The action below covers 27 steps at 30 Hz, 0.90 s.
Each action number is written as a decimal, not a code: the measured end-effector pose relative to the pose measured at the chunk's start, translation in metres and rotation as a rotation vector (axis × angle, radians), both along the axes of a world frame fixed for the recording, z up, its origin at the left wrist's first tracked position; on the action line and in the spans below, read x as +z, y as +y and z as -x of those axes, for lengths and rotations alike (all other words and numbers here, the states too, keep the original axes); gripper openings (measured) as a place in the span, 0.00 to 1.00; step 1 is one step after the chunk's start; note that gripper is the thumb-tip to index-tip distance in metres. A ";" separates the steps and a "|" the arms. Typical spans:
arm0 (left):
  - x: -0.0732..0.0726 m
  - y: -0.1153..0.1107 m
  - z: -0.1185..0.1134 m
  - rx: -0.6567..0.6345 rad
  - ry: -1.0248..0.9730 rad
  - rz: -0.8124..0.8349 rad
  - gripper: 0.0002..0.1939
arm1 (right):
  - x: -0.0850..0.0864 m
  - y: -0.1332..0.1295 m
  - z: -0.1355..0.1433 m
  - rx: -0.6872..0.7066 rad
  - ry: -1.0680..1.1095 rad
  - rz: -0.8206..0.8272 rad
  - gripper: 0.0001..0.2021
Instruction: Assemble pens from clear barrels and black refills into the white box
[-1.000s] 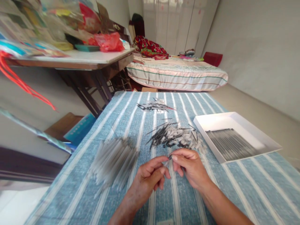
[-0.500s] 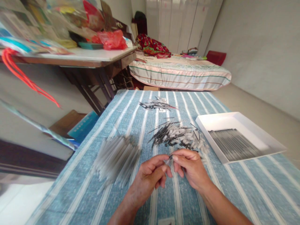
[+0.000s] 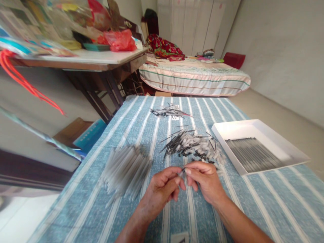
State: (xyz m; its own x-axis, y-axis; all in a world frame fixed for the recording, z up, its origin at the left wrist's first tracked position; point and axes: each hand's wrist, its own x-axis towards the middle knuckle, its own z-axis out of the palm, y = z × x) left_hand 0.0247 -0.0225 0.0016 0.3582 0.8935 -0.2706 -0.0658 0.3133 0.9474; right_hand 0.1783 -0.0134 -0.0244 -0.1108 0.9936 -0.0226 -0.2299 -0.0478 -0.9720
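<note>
My left hand and my right hand meet low in the middle, fingers pinched around one small piece, dark at one end and translucent at the other. My fingertips cover most of it, and its exact kind cannot be made out. Just beyond my hands lies a loose pile of short black and whitish translucent pieces. To the left of my left hand, a blurred heap of long grey translucent tubes rests on the striped cloth. A white open box on the right holds a row of thin dark-grey sticks.
A blue-and-white striped cloth covers the table. A smaller pile of thin dark pieces lies near its far edge. On the left stands a cluttered side table with hanging red cords. A bed stands behind.
My hands stay almost in place, still pinching the small piece. The camera view has shifted very slightly; the piles and the box look the same.
</note>
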 end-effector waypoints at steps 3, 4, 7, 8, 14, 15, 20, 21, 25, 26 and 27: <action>0.000 -0.001 0.000 0.002 0.004 0.001 0.12 | -0.001 0.000 -0.001 0.017 -0.013 0.004 0.08; -0.001 -0.001 0.000 0.002 0.005 0.005 0.12 | -0.001 0.000 -0.002 0.025 -0.033 -0.011 0.08; -0.003 -0.002 0.001 -0.010 -0.011 0.019 0.13 | 0.002 0.002 -0.008 0.076 -0.173 -0.123 0.08; -0.004 -0.003 0.001 -0.019 -0.023 0.023 0.13 | 0.005 0.004 -0.011 0.104 -0.236 -0.170 0.07; -0.004 -0.003 0.002 -0.077 -0.053 0.029 0.10 | 0.023 0.015 -0.027 0.249 -0.489 -0.376 0.06; -0.004 -0.003 0.003 -0.092 -0.041 0.025 0.09 | 0.026 0.017 -0.029 0.266 -0.512 -0.411 0.06; -0.002 -0.002 0.003 -0.157 0.064 -0.037 0.06 | 0.032 0.022 -0.032 0.369 -0.598 -0.446 0.06; -0.002 -0.002 0.003 -0.160 0.086 -0.056 0.06 | 0.032 0.022 -0.032 0.398 -0.610 -0.432 0.07; 0.000 -0.002 0.001 -0.130 0.138 -0.121 0.05 | 0.028 0.023 -0.031 0.480 -0.637 -0.328 0.17; 0.001 -0.002 0.001 -0.121 0.145 -0.127 0.05 | 0.026 0.023 -0.030 0.481 -0.637 -0.304 0.19; 0.001 -0.002 0.001 -0.113 0.151 -0.130 0.05 | 0.025 0.024 -0.030 0.474 -0.628 -0.283 0.19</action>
State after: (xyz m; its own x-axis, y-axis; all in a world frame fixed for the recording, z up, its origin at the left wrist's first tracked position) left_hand 0.0236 -0.0241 0.0027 0.4225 0.8808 -0.2139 0.1080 0.1854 0.9767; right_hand 0.2085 0.0102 0.0007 -0.5685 0.8223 0.0241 0.3414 0.2625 -0.9025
